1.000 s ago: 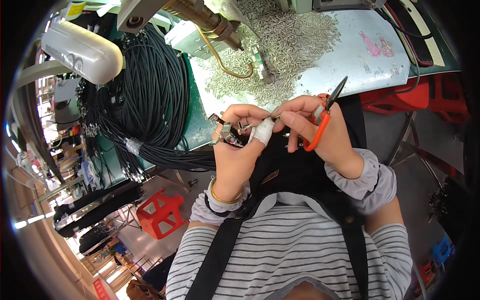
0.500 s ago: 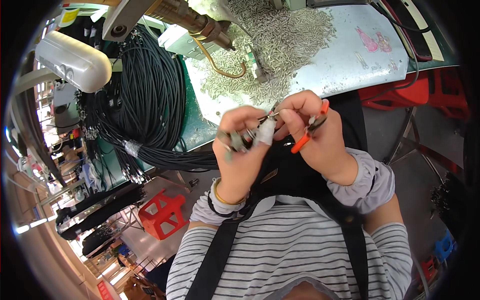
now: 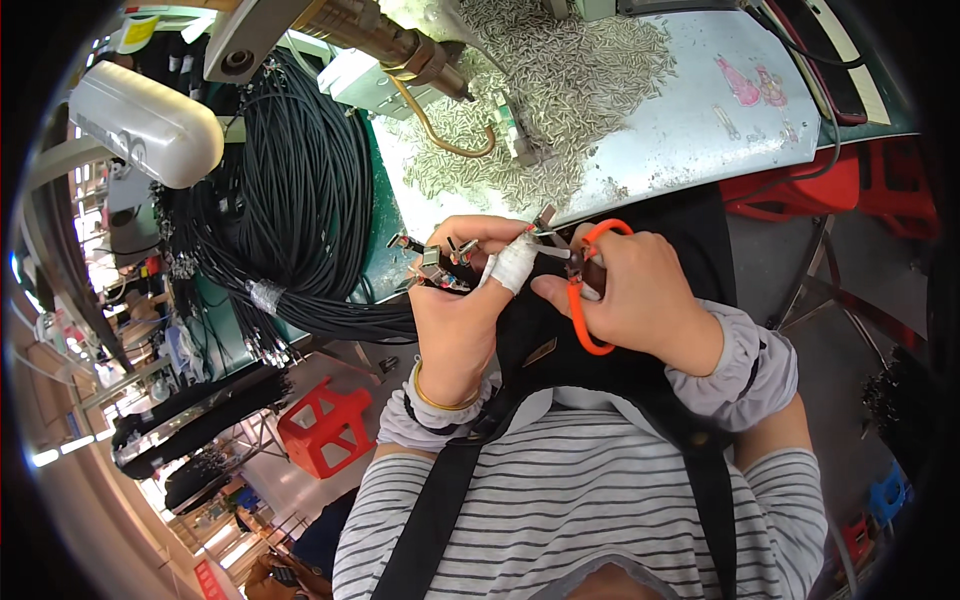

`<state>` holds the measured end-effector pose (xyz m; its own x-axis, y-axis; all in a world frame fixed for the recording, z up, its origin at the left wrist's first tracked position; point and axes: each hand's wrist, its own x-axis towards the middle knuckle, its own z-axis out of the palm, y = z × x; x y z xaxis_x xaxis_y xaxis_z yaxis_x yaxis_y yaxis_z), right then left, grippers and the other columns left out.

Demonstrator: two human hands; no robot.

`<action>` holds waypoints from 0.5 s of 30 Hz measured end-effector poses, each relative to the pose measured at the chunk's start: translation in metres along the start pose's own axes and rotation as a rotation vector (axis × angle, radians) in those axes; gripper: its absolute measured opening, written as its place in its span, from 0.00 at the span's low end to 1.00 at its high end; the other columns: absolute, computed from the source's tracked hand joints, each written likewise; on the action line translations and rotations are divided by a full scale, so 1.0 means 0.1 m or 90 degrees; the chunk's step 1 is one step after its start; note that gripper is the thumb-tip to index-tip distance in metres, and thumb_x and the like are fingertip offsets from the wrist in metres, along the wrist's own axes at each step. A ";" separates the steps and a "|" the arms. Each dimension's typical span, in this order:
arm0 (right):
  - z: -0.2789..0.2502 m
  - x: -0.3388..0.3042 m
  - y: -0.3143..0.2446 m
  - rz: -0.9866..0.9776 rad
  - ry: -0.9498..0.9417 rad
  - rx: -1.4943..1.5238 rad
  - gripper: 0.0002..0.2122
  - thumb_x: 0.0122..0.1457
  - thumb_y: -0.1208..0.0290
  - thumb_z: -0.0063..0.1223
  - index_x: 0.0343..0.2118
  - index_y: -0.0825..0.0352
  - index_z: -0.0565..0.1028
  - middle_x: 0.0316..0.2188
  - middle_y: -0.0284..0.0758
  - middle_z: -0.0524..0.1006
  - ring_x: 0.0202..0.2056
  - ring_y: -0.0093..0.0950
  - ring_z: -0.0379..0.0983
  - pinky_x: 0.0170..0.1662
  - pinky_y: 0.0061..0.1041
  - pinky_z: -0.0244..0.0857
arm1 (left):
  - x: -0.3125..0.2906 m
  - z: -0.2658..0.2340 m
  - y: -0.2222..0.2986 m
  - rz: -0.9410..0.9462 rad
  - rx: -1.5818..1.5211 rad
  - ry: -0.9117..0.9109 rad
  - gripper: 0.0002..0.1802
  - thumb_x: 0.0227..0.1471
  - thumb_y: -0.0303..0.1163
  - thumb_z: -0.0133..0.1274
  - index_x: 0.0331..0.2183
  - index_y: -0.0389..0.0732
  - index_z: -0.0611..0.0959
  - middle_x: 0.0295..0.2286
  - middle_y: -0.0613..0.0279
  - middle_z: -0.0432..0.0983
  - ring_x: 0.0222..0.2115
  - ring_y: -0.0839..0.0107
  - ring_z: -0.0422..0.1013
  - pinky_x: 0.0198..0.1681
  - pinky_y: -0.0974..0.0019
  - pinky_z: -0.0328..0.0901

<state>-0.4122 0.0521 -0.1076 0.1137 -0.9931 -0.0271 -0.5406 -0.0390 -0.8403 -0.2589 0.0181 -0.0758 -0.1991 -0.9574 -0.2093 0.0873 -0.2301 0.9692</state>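
Note:
My left hand (image 3: 455, 325), its thumb wrapped in white tape (image 3: 515, 264), grips several cable ends with metal connectors (image 3: 431, 263) and short coloured wires fanned out between the fingers. One connector (image 3: 543, 217) sticks up beyond the taped thumb. My right hand (image 3: 655, 300) is closed around orange-handled scissors (image 3: 580, 325), whose blades point left at the taped thumb. What lies between the blades is too small to tell. Both hands are over the black apron (image 3: 540, 365), just in front of the table edge.
A heap of small metal pieces (image 3: 560, 90) covers much of the pale table sheet (image 3: 690, 160). Above it hangs a machine head (image 3: 400, 55) with a curved copper tube. Black cables (image 3: 290, 190) lie coiled at left, beside a white cylindrical lamp (image 3: 145, 125). Red stools (image 3: 325, 428) stand below.
The scissors, tucked in my right palm before, now have their handles spread and blades turned toward my left hand. My left hand has shifted slightly left, showing the connectors more clearly.

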 end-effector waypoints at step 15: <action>0.01 0.11 0.02 0.235 -0.051 0.656 0.10 0.54 0.68 0.49 0.23 0.70 0.67 0.11 0.29 0.66 0.11 0.17 0.63 0.12 0.17 0.53 | 0.47 -0.06 0.08 -0.180 -0.177 -0.041 0.07 0.45 0.24 0.50 0.31 0.36 0.73 0.16 0.71 0.61 0.10 0.86 0.48 0.11 0.80 0.40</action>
<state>-0.4113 0.0417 -0.1102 0.1628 -0.9130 -0.3740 0.3992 0.4076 -0.8213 -0.2613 -0.0299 -0.0790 -0.3131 -0.8386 -0.4457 0.2796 -0.5299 0.8006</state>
